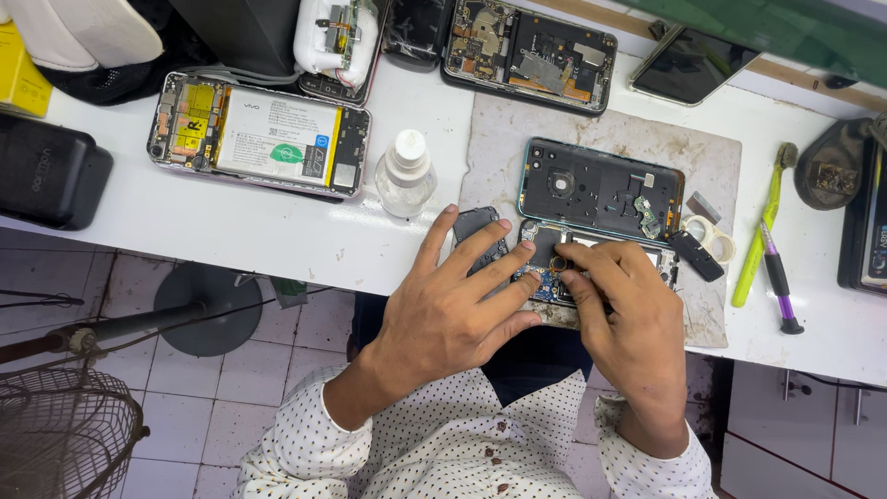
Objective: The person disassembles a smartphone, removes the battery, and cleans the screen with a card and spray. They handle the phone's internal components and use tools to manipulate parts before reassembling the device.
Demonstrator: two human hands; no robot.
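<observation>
An opened phone (554, 268) with its blue circuit board exposed lies on a worn grey mat (610, 139) at the near edge of a white table. My left hand (453, 305) rests on its left end with fingers spread, also touching a small dark cover piece (476, 226). My right hand (628, 314) presses on the board with its fingertips near a small round part. Just beyond lies a dark teal phone back frame (601, 189), inner side up.
Another opened phone with a white battery (263, 134) lies at the left, a clear plastic bottle (405, 176) beside it. A third opened phone (531, 55) sits at the back. Tape roll (711, 236), green brush (762, 231) and purple screwdriver (781, 277) lie at the right.
</observation>
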